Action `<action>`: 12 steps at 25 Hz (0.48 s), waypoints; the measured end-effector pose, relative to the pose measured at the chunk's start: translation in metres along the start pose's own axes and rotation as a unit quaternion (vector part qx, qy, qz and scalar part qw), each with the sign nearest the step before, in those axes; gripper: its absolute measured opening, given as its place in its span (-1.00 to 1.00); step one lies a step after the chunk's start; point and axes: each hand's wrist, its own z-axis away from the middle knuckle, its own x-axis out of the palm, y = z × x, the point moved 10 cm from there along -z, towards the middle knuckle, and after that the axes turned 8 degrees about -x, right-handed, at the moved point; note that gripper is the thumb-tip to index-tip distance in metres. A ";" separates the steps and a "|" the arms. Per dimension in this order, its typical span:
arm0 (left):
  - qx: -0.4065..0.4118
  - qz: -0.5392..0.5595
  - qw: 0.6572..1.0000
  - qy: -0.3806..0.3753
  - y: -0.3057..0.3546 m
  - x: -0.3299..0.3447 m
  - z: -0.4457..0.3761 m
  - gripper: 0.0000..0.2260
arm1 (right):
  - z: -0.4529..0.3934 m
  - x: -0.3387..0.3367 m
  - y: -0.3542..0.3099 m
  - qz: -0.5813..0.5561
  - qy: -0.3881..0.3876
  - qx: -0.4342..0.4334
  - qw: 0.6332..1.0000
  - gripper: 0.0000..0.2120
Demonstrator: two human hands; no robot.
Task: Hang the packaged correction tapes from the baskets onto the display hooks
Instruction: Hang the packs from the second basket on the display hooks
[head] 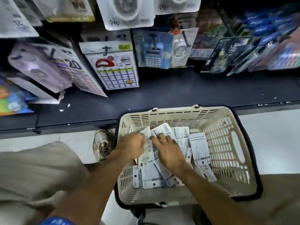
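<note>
Head view: packets (pixel 148 161) are being gathered in the basket (pixel 230 159); left hand (pixel 131 146) clenched on some, right hand (pixel 168 151) spread flat; lifting to hooks comes next.

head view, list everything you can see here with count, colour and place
basket: one, cream with black rim, in front of the shelf
correction tape packs: many, white, loose in the basket
shelf: one, black, below the hanging goods
calculator pack: one, blue, hanging at centre
calendar-print pack: one, white, left of the calculator pack
blue packs: several, hanging top right
left hand: closed on a pack in the basket
right hand: fingers spread on the packs
</note>
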 end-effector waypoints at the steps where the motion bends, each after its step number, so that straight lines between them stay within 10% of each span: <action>1: -0.010 0.023 1.000 0.018 -0.006 -0.003 -0.005 -0.92 | -0.016 -0.001 -0.014 0.022 -0.008 -0.061 0.998 -0.39; 4: -0.037 0.288 0.957 -0.022 -0.013 -0.006 -0.006 -0.76 | -0.031 -0.018 -0.018 -0.157 -0.026 -0.112 0.981 -0.75; 8: -0.004 0.629 0.776 -0.050 -0.015 -0.023 -0.010 -0.67 | -0.031 -0.056 0.049 -0.655 0.159 0.099 0.732 -0.81; 12: -0.060 0.565 0.822 -0.050 -0.013 -0.009 -0.011 -0.72 | -0.017 -0.020 0.075 -0.720 0.138 0.231 0.639 -0.84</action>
